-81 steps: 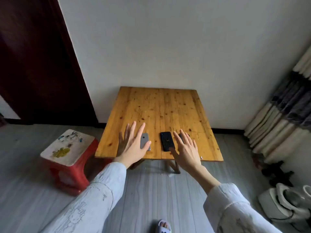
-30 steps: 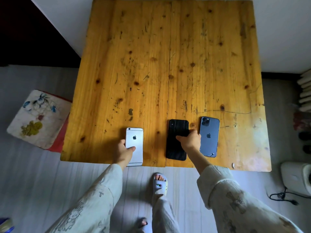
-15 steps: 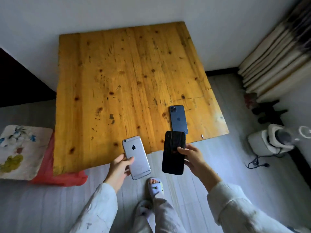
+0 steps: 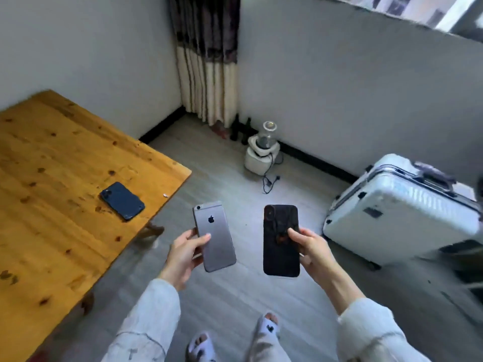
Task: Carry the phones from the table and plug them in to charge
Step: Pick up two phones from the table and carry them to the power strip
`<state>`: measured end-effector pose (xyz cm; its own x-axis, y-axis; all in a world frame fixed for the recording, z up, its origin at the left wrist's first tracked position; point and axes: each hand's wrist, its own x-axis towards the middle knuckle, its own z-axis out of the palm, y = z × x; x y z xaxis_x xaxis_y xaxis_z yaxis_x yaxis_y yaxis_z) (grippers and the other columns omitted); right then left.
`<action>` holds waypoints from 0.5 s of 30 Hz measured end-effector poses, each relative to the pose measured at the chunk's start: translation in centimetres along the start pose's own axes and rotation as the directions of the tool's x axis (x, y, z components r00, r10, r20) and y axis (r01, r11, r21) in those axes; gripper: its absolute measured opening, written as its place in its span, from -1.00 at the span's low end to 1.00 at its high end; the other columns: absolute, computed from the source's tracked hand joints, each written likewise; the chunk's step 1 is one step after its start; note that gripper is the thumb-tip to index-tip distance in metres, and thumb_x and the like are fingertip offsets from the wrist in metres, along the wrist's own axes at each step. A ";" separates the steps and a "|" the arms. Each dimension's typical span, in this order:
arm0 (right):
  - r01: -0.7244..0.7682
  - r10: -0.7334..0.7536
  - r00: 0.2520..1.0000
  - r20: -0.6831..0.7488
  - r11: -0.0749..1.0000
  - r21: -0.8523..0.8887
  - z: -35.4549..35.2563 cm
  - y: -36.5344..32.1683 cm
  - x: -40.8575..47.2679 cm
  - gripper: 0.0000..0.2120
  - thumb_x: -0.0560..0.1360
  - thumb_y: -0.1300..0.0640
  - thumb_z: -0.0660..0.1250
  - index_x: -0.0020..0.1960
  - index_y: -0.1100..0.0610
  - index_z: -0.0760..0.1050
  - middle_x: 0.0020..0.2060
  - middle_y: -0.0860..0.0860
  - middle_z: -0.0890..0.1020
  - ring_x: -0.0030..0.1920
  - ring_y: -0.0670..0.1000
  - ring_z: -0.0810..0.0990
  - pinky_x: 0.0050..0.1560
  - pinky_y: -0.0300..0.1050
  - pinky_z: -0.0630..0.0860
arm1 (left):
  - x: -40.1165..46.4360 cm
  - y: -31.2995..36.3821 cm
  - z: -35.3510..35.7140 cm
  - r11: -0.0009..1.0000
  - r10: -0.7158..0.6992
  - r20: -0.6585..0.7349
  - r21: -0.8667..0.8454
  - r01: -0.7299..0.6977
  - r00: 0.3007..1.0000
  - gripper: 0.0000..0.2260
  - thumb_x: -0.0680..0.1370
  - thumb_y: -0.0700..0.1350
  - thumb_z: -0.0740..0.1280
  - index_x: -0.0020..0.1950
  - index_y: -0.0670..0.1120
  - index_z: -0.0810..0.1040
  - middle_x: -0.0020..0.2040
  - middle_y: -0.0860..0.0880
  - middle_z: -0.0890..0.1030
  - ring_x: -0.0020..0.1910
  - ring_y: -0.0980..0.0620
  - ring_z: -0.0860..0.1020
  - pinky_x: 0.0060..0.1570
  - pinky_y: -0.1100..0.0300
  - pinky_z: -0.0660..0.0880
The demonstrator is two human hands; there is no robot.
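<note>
A silver phone [image 4: 214, 236] is grasped in the left grip [image 4: 183, 253], a black phone [image 4: 281, 240] in the right grip [image 4: 312, 253]; a blue phone [image 4: 122, 200] is left on the worktop [image 4: 52, 231], well apart.

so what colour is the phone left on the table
Dark blue phone, on the table; head view.

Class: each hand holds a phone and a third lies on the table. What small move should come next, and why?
Probably walk on with the two phones to find a charger. The left hand grips the grey phone and the right hand the black phone, so neither can take the blue phone from the table.
</note>
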<state>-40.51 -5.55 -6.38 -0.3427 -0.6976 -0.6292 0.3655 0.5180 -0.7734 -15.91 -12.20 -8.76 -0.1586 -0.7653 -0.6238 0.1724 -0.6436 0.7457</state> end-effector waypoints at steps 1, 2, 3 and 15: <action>0.020 -0.019 0.999 -0.028 0.999 0.036 -2.5 -0.4 -0.8 -0.84 0.48 0.22 0.31 0.05 0.23 0.53 -0.10 0.15 0.61 -0.11 0.06 0.58 -0.06 -0.07 0.46 | -0.2 0.0 2.6 0.999 0.004 0.054 0.045 -0.007 0.999 -0.85 0.46 -0.26 0.33 -0.02 -0.05 0.55 -0.17 0.01 0.63 -0.21 0.02 0.56 -0.26 0.19 0.46; 0.041 -0.037 0.998 -0.057 0.997 0.071 -5.0 -0.7 -1.5 -0.85 0.48 0.22 0.31 0.03 0.22 0.54 -0.10 0.14 0.61 -0.11 0.06 0.58 -0.07 -0.07 0.46 | -0.5 -0.2 5.2 0.996 0.006 0.105 0.084 -0.015 0.994 -0.85 0.46 -0.26 0.33 -0.03 -0.05 0.55 -0.17 0.01 0.63 -0.21 0.02 0.57 -0.26 0.19 0.48; 0.064 -0.055 0.995 -0.089 0.992 0.105 -7.6 -1.0 -2.2 -0.86 0.48 0.22 0.31 0.02 0.20 0.55 -0.10 0.13 0.62 -0.12 0.05 0.58 -0.09 -0.08 0.46 | -0.8 -0.6 7.9 0.993 0.004 0.154 0.120 -0.023 0.988 -0.86 0.46 -0.26 0.33 -0.04 -0.05 0.56 -0.17 0.01 0.63 -0.22 0.02 0.57 -0.28 0.21 0.49; 0.427 -0.067 0.786 -0.614 0.777 0.462 -42.0 -0.2 -11.3 -0.91 0.44 0.34 0.31 -0.07 0.24 0.52 -0.18 0.15 0.62 -0.20 0.09 0.60 -0.26 -0.09 0.55 | -8.2 -12.1 43.9 0.866 -0.181 0.595 0.473 -0.160 0.783 -0.78 0.46 -0.27 0.33 0.09 -0.15 0.55 -0.07 -0.13 0.62 -0.11 -0.08 0.55 -0.09 0.09 0.49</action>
<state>-73.08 23.06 -2.35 -0.8256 -0.2788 -0.4905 0.5375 -0.1241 -0.8341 -59.37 2.33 -2.35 -0.7339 -0.4767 -0.4839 -0.2852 -0.4303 0.8565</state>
